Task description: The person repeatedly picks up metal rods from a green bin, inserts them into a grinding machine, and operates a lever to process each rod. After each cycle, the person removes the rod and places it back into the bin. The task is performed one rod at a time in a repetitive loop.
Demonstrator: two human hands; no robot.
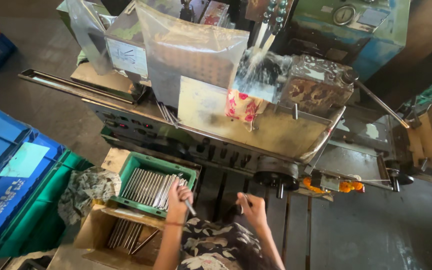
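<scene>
My left hand [177, 196] grips a thin metal rod [189, 207] beside the right edge of a green crate [135, 163] that holds several shiny metal rods [148, 187] laid side by side. My right hand [252, 207] holds another short rod [244, 202] in front of my patterned clothing, close below the machine's front panel [216, 150]. A cardboard box [96, 230] with several darker rods [126, 235] lies just below the green crate.
A large worn machine [276, 125] with coolant spraying [256, 70] stands ahead, partly covered by plastic sheeting [186, 50]. A handwheel [276, 176] juts out in front. Blue crates [6, 170] stack at left. A crumpled cloth [86, 187] lies beside the green crate.
</scene>
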